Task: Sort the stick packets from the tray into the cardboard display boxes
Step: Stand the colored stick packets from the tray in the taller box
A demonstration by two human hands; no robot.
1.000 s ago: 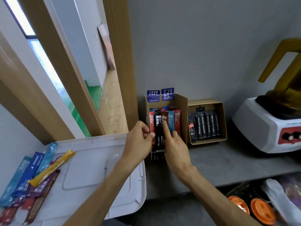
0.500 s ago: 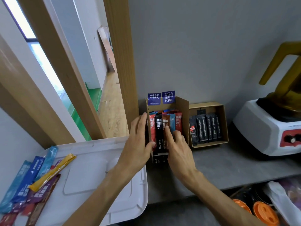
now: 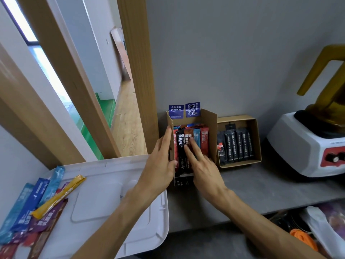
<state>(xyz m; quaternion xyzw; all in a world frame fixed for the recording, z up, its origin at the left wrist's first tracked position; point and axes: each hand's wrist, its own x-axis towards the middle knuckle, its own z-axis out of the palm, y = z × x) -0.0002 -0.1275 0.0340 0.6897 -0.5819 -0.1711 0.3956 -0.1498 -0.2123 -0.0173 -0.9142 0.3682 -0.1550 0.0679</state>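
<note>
grey counter (image 3: 261, 184) against a grey wall, white tray (image 3: 115, 193) at the left.
loose stick packets (image 3: 43, 199) lie on the tray's left end; the left hand (image 3: 158, 165), fingers flat, braces the cardboard display box (image 3: 211, 128), while the right hand (image 3: 203, 165), unclenched, presses the upright packets (image 3: 188, 139) inside.

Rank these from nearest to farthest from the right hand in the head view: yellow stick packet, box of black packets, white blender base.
1. Box of black packets, just to the right of the right hand.
2. White blender base, far right on the counter.
3. Yellow stick packet, far left on the tray.
</note>
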